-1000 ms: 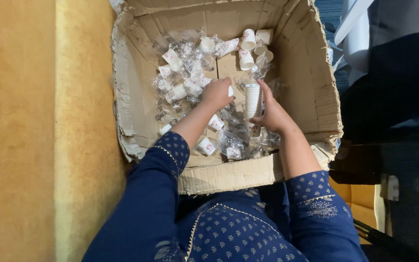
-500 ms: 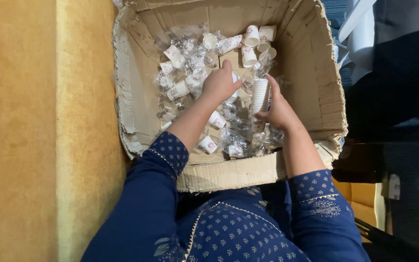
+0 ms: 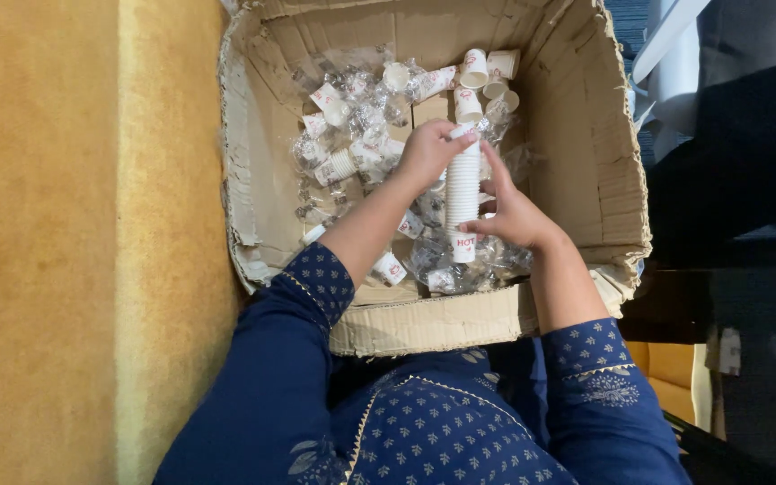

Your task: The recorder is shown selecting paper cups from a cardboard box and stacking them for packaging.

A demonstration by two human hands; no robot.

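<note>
Cardboard box (image 3: pixel 604 180): worn, holding loose paper cups (image 3: pixel 482 76) and plastic wrap.
Head view, stack of cups (image 3: pixel 462 193): longer than a second ago, now lifted upright-ish above the box.
Left hand (image 3: pixel 424 153): fingers pinching the stack's top.
Right hand (image 3: pixel 514 216): fingers wrapped at its base.

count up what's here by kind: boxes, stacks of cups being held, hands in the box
cardboard box: 1
stack of white paper cups, held between both hands: 1
hands: 2, left hand and right hand
total: 4
Loose cups and clear plastic wrappers in the box are too jumbled to count.
</note>
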